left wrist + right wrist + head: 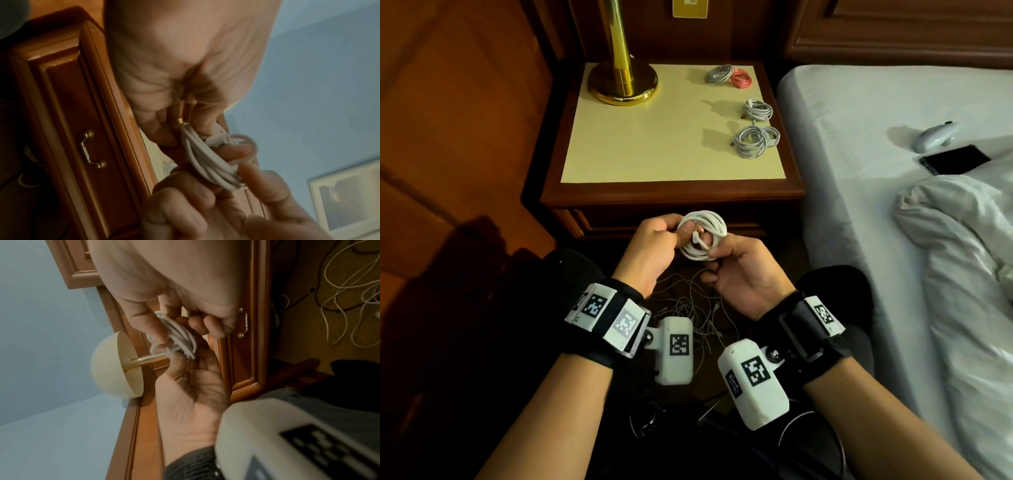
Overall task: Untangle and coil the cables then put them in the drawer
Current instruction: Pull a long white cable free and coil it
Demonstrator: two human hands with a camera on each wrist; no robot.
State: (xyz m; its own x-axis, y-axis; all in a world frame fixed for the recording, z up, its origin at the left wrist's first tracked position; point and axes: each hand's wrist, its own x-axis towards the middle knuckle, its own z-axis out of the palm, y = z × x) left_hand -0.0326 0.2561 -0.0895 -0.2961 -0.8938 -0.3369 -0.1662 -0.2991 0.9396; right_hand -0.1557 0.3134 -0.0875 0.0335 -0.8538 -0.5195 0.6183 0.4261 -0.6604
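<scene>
Both hands hold a white coiled cable (pixel 702 236) between them, in front of the closed drawer (pixel 82 129). The left hand (pixel 650 246) pinches the coil's near side, thumb through its loop; the right hand (pixel 743 270) curls its fingers round the opposite edge. Loose tangled cables (pixel 695 308) lie on the floor beneath the wrists. Beyond the hands, four finished coils (pixel 755 128) rest on the desk (pixel 640 137).

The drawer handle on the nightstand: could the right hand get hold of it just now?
Probably not straight away. The drawer handle lies close beyond the right hand with nothing between, but that hand and the left hand both grip the white cable coil, so it would have to let go first.
</scene>
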